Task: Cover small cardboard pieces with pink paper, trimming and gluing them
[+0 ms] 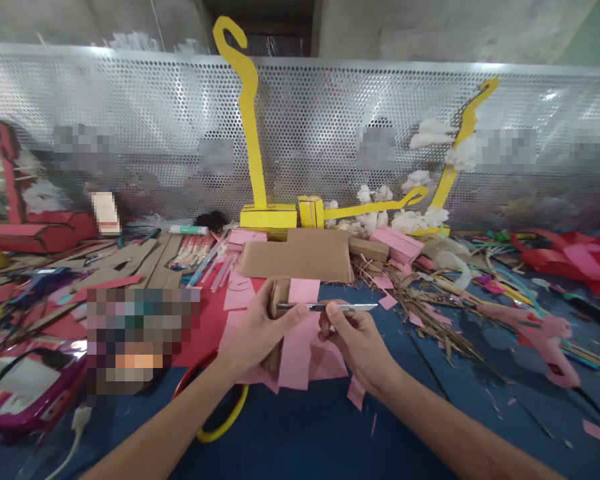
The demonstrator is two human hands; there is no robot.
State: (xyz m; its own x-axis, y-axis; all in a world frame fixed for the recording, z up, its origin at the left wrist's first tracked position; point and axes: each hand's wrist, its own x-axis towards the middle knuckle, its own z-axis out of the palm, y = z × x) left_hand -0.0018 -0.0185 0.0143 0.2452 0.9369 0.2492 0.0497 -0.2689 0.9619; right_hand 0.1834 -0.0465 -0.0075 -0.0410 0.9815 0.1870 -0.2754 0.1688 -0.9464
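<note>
A craft knife (pixel 353 307) lies level in front of me, its bare blade pointing right. My right hand (pixel 355 340) pinches it close to the blade, thumb on top. My left hand (pixel 263 330) grips a narrow cardboard piece (pixel 274 357), with its thumb reaching across to the knife's handle. A pink paper strip (pixel 295 360) runs along the cardboard's right side, beneath the knife. More pink paper (pixel 330 363) lies below on the blue table. The left hand's fingertips are partly hidden behind the cardboard.
A large cardboard piece (pixel 300 257) stands just beyond my hands. Yellow hook-topped stands (pixel 253 147) line the perforated metal panel (pixel 155 100). A pink glue gun (pixel 545 333) lies right, beside brown scraps (pixel 430 313). Yellow-and-red rings (pixel 225 427) sit by my left forearm.
</note>
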